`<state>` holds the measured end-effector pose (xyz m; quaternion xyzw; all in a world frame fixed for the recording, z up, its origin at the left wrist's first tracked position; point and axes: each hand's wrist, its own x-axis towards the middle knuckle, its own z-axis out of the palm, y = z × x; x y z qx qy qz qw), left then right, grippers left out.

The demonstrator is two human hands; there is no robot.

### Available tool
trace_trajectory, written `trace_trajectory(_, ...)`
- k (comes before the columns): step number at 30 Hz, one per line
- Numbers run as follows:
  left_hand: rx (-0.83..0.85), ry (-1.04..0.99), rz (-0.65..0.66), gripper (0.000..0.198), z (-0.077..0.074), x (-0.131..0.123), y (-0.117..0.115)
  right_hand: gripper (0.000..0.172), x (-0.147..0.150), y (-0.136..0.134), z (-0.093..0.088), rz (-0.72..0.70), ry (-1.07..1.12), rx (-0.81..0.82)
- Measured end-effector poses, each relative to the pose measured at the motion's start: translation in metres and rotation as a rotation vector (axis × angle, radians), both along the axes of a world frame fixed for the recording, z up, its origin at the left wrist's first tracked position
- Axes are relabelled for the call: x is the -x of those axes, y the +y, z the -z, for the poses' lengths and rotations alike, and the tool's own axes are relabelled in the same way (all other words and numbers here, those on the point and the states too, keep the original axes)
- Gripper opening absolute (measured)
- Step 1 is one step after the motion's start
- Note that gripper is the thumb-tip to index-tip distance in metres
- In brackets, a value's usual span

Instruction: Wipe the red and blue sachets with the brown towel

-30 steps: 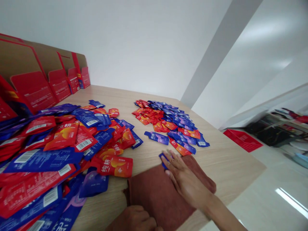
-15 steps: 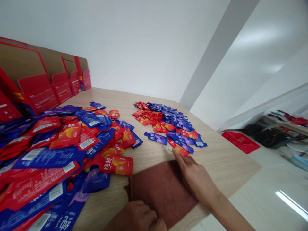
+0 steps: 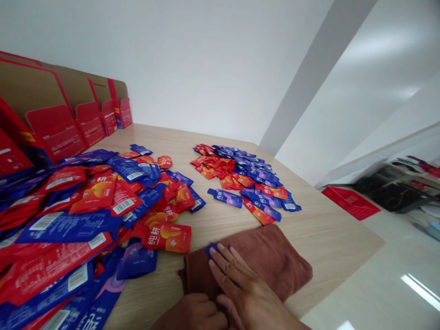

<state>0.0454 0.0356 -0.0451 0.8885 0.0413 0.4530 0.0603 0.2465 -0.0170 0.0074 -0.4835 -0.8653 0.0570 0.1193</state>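
Note:
My right hand (image 3: 237,284) lies nearly flat, fingers stretched out, on a blue pouch (image 3: 213,248) over the brown cloth (image 3: 271,256). Most of that pouch is hidden beneath the fingers. Beside it, at the bottom of the view, my left hand (image 3: 195,314) is closed with its fingers curled; whatever it may hold is out of sight. Left of the cloth, a red-orange pouch (image 3: 168,237) lies at the edge of a large heap of blue and red pouches (image 3: 72,224). Beyond the cloth is a smaller pile of similar pouches (image 3: 240,169), with one purple-blue pouch (image 3: 227,197) slightly apart.
Red cardboard boxes (image 3: 55,130) with raised flaps stand along the left back of the wooden table (image 3: 330,229). A white wall runs behind it. On the floor past the right edge is a red crate (image 3: 350,201), near dark items by a shelf.
My right hand has moved left and nearer from the cloth's far right edge, and now lies flat on a blue pouch. The cloth's right part has come into view. My left hand stays low and closed.

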Motion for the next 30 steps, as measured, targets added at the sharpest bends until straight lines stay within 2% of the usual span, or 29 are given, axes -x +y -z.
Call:
trace_trajectory(3, 0.001, 0.012, -0.024, 0.060, 0.000, -0.001, 0.000, 0.059, -0.026, 0.014, -0.006, 0.151, 0.016, -0.004)
trace_trajectory(7, -0.015, -0.003, -0.033, 0.053, -0.003, -0.002, -0.001, 0.053, -0.056, 0.031, -0.027, 0.391, -0.032, 0.036)
trace_trajectory(10, -0.039, 0.013, -0.053, 0.045, -0.002, -0.002, -0.002, 0.061, -0.059, 0.029, -0.036, 0.438, -0.096, 0.035)
trace_trajectory(16, -0.106, 0.135, -0.041, 0.030, -0.002, 0.004, -0.003, 0.080, -0.056, 0.021, -0.040, 0.497, -0.289, -0.075)
trace_trajectory(19, -0.108, 0.172, -0.035, 0.027, -0.003, 0.006, -0.002, 0.082, -0.060, 0.023, -0.049, 0.562, -0.306, -0.116)
trace_trajectory(22, -0.113, 0.191, -0.025, 0.026, -0.003, 0.007, -0.002, 0.073, -0.052, 0.018, -0.060, 0.531, -0.053, -0.137)
trace_trajectory(25, -0.132, 0.220, -0.029, 0.025, 0.001, 0.007, -0.002, 0.062, -0.030, 0.009, -0.061, 0.410, 0.197, -0.037)
trace_trajectory(27, -0.125, 0.225, -0.039, 0.027, 0.005, 0.006, -0.002, 0.061, -0.015, 0.005, -0.055, 0.314, 0.197, 0.015)
trace_trajectory(30, -0.083, 0.189, -0.043, 0.031, 0.011, 0.005, -0.002, 0.063, -0.001, 0.002, -0.042, 0.204, 0.055, 0.023)
